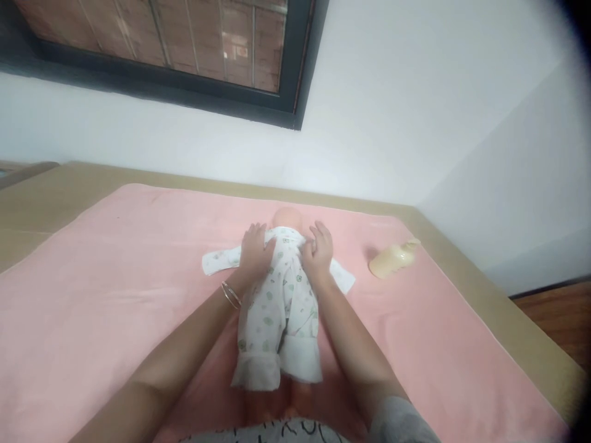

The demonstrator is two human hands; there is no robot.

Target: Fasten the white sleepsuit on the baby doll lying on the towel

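Head view: one doll (287, 218) lies at frame centre in one suit (263, 320), on one mat (438, 351). Two hands, left hand (255, 253) and right hand (318, 251), flank its upper body, thumbs on cloth, fingers partly extended (any pinch: cannot tell). Apparent step: adjusting the suit; next move calls for light, even contact. One bottle (392, 259) lies right of centre.

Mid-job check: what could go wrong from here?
The bracelet on the left wrist is near the patterned outfit and might snag it. The outfit might bunch if the left hand and right hand, both at the doll's upper body, pull unevenly. The bottle could be knocked if the right arm swings outward.
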